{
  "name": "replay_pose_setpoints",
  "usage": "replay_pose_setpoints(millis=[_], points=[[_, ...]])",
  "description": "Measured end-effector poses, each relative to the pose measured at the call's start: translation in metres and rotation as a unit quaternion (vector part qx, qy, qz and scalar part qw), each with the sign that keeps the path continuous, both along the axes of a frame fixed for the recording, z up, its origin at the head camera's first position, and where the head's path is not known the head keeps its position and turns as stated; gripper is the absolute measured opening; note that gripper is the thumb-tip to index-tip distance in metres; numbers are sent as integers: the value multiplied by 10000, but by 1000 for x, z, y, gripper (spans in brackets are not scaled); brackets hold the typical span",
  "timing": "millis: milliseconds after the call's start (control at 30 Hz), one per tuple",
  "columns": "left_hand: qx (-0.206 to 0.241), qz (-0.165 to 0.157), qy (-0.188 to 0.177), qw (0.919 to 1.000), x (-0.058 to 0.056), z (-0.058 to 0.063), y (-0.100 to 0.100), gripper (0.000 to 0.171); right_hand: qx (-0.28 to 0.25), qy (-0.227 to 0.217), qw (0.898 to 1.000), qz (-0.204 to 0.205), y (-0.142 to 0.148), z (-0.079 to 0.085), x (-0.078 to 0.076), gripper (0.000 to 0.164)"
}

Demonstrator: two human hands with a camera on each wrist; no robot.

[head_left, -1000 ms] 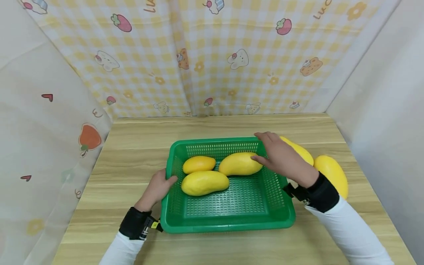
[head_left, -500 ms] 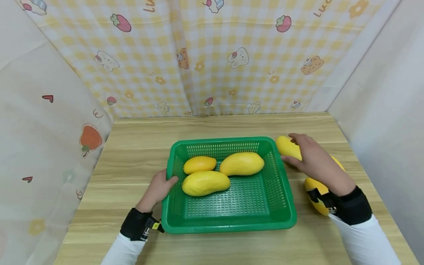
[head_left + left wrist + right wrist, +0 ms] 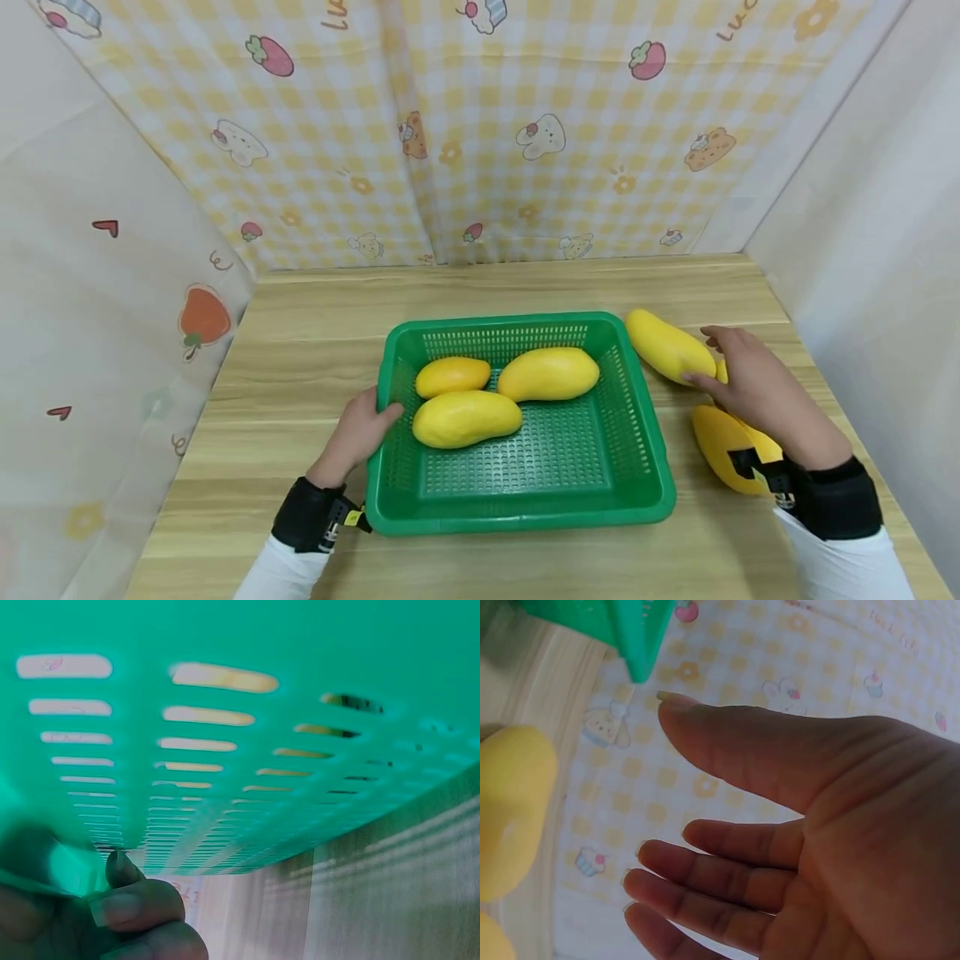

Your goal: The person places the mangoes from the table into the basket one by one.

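Note:
My left hand [image 3: 358, 433] grips the left rim of a green plastic basket [image 3: 517, 521], thumb inside over the edge. The left wrist view shows its curled fingers [image 3: 146, 904] against the slotted wall. Inside the basket lie a small orange-yellow mango [image 3: 452, 377] and two larger yellow mangoes, one in front [image 3: 467, 419], one to the right [image 3: 548, 373]. Right of the basket, my right hand [image 3: 768, 396] hovers over mangoes, fingers apart and palm holding nothing. A yellow mango [image 3: 670, 344] lies beside its fingertips. An orange-yellow mango [image 3: 716, 446] and another yellow mango [image 3: 763, 446] are partly hidden beneath the hand.
The wooden table [image 3: 315, 333] is bounded by a checked cloth [image 3: 487, 183] at the back and pale side walls. Black straps with small cameras circle both wrists. The basket's front and right inside show bare mesh floor.
My right hand has moved from above the basket's right rim rightward and toward me, past the nearest loose mango, to above the others. My left hand has kept its grip on the rim.

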State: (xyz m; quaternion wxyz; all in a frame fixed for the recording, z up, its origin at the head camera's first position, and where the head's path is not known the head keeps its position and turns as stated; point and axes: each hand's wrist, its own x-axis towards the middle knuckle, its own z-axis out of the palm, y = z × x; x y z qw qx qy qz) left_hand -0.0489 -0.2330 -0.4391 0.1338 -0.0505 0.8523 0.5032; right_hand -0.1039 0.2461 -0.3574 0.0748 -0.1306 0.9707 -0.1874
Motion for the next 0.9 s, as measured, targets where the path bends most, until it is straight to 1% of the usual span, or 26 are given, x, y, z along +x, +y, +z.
replay_pose_setpoints(millis=[167, 300, 400, 533, 667, 800, 900], points=[[-53, 39, -19, 10000, 2, -1, 1, 20, 72, -354, 9991, -210, 10, -9, 8, 73], [-46, 54, 25, 10000, 2, -1, 1, 20, 144, -494, 9979, -381, 17, -17, 15, 74], [-54, 31, 87, 9999, 1, -1, 1, 21, 221, -617, 9965, -512, 21, -23, 22, 74], [-82, 57, 65, 9999, 2, -2, 1, 20, 232, -868, 9935, -702, 26, -32, 35, 77], [-103, 76, -8, 9999, 3, -3, 1, 20, 268, -920, 9913, -900, 28, -41, 46, 76], [-111, 53, -6, 9999, 2, -4, 0, 20, 434, -856, 9900, -1036, 27, -48, 53, 76], [-133, 55, 25, 9999, 0, -3, 1, 20, 514, -704, 9907, -1045, 25, -52, 57, 73]])
